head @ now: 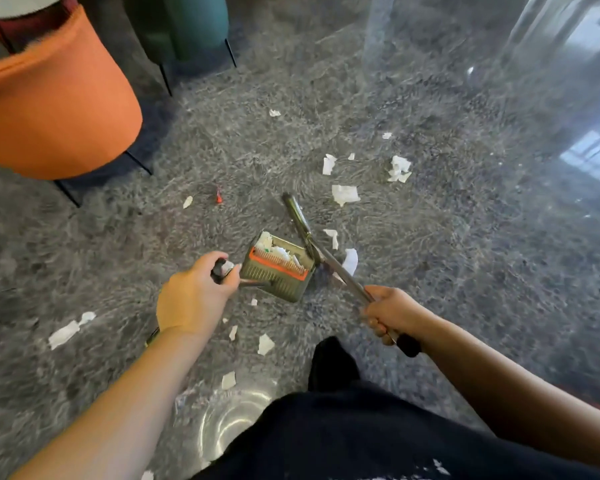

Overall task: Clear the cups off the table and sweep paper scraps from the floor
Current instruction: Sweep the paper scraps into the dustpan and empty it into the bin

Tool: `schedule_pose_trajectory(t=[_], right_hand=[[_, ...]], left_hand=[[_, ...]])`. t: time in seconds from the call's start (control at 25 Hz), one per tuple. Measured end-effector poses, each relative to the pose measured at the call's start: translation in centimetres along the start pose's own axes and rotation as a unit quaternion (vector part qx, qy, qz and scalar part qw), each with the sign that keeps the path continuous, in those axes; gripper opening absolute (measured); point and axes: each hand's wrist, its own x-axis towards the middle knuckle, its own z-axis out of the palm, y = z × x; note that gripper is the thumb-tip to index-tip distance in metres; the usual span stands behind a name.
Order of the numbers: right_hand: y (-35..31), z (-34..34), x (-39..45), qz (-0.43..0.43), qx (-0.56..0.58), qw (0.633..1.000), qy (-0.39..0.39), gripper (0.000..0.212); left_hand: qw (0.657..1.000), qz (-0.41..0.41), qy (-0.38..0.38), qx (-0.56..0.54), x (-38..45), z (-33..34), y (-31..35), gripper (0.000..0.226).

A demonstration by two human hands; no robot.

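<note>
My left hand (194,292) grips the black handle of an olive dustpan (274,282) with an orange comb strip; white scraps lie inside it. My right hand (388,311) grips the metal broom handle (340,271), which slants up-left to the broom head (297,213) on the floor just right of the pan. White paper scraps (345,194) lie scattered over the grey marbled floor, some beyond the broom, some near my feet (265,342), one at the left (63,334). No cups are in view.
An orange chair (59,109) on thin black legs stands at the left, a teal chair (187,26) behind it. A small red bit (219,198) lies on the floor. A clear glass table (551,81) rises at the right. My dark trousers and shoe (329,365) fill the bottom.
</note>
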Motion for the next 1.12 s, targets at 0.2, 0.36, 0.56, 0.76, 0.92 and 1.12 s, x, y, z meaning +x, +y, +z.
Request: schedule_pose_trajectory(t=[0.2,0.36,0.56,0.76,0.92,1.12], right_hand=[[-11.3,-5.4,8.6,0.009,0.013,1.0,-0.003,0.019],[-19.9,-7.5,16.8,0.014,0.037,0.999,0.004,0.018],[-31.2,-9.3,26.7,0.003,0.045,0.999,0.029,0.025],[-41.9,-13.0,35.5,0.007,0.075,0.996,0.038,0.033],[-50.1,-18.7,43.8,-0.004,0.071,0.997,0.038,0.015],[-61.5,-27.8,54.8,0.011,0.082,0.996,0.03,0.021]], left_hand=[[1.0,-0.024,0.01,0.0,13.4,1.2,2.8,0.031],[1.0,-0.022,0.005,0.0,24.7,3.1,2.6,0.031],[1.0,0.015,-0.006,0.003,41.6,6.3,1.6,0.032],[0.997,0.066,0.026,0.012,57.4,9.0,3.7,0.028],[0.997,0.077,0.023,0.016,70.2,13.6,6.3,0.028],[0.998,0.059,0.024,0.027,86.0,18.6,11.8,0.028]])
